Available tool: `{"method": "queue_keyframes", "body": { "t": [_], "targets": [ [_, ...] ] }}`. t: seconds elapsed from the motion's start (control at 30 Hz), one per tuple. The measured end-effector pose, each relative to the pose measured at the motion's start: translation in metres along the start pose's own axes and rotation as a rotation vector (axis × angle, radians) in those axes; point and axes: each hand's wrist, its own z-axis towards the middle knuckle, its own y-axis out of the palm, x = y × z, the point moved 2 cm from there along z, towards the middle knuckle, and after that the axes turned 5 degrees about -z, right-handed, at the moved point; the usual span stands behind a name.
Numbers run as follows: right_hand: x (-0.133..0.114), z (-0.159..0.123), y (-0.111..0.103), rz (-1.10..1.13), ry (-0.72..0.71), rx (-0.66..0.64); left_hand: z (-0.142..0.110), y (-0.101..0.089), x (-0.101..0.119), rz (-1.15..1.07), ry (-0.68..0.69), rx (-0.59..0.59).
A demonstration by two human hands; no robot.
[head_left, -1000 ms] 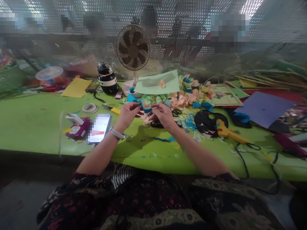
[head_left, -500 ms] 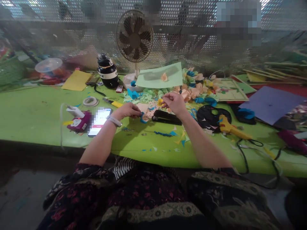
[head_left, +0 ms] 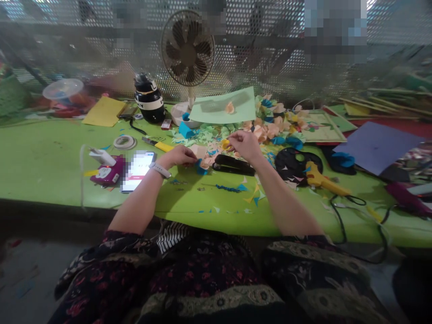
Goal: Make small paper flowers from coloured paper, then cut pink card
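Near the middle of the table, my left hand (head_left: 180, 156), with a pale watch band at the wrist, is closed in a pinch on a blue paper petal (head_left: 202, 167). My right hand (head_left: 245, 144) is raised to the right of it, thumb and forefinger pressed together. A yellow paper piece (head_left: 225, 144) shows at those fingertips; whether they hold it or something finer, I cannot tell. Between the hands and just below the right one lies a black stapler (head_left: 232, 165). Peach, green and blue paper scraps (head_left: 212, 147) spread behind the fingers.
A yellow glue gun (head_left: 326, 181) with a black cord lies at right. A lit phone (head_left: 138, 173), purple power strip (head_left: 110, 173), tape roll (head_left: 124, 142) and yellow cutter (head_left: 164, 146) lie at left. Behind stand a fan (head_left: 188, 51) and a black bottle (head_left: 150, 101).
The whole view has shifted slightly left. The blue petal at my left fingertips has turned or dropped a little. My right hand keeps nearly the same pose.
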Motion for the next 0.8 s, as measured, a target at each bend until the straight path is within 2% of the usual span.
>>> {"method": "queue_keyframes", "body": {
  "t": [0.37, 0.67, 0.8],
  "targets": [
    [-0.007, 0.0, -0.009, 0.035, 0.031, 0.035, 0.004, 0.008, -0.001, -0.009, -0.008, 0.039],
    [-0.006, 0.003, -0.017, -0.007, 0.041, 0.066, -0.008, 0.001, 0.015, 0.072, -0.098, 0.067],
    [-0.009, 0.002, -0.019, -0.019, 0.053, 0.063, -0.01, -0.002, 0.016, 0.076, -0.124, 0.172]
  ]
}}
